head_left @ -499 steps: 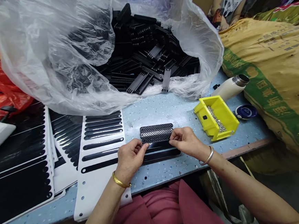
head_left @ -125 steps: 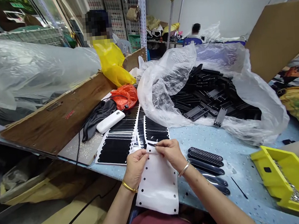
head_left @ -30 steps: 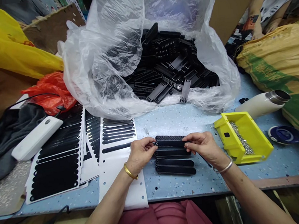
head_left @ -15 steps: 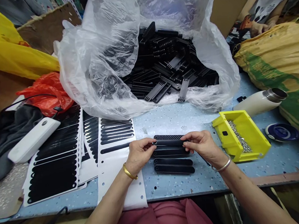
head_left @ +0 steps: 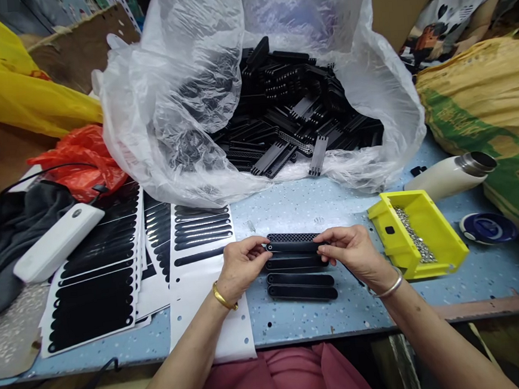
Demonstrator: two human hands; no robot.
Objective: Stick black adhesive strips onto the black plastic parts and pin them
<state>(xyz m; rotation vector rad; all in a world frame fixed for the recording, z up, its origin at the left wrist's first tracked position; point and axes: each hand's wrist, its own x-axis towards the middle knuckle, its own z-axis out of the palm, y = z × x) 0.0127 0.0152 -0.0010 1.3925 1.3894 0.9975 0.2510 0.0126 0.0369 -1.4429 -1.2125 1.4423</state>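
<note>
My left hand (head_left: 242,263) and my right hand (head_left: 350,249) each pinch one end of a thin black strip (head_left: 293,247), held flat over a row of black oblong plastic parts (head_left: 299,278) on the blue table (head_left: 309,205). The farthest part in the row shows a mesh face (head_left: 292,237). Left of my hands lies a white backing sheet (head_left: 202,265) with several black strips still on its upper half. A gold bangle sits on my left wrist, a silver one on my right.
A big clear plastic bag (head_left: 197,91) heaped with black parts fills the back. A yellow bin (head_left: 418,242) of small metal pieces, a white flask (head_left: 453,173) and a blue lid (head_left: 487,227) lie at right. More sticker sheets (head_left: 94,267), a white device (head_left: 56,240) and an orange bag (head_left: 81,157) lie at left. Another person sits at far right.
Over the last second both hands stay at the ends of the black strip above the parts row. Earlier, they were peeling a strip off the white sheet at left.
</note>
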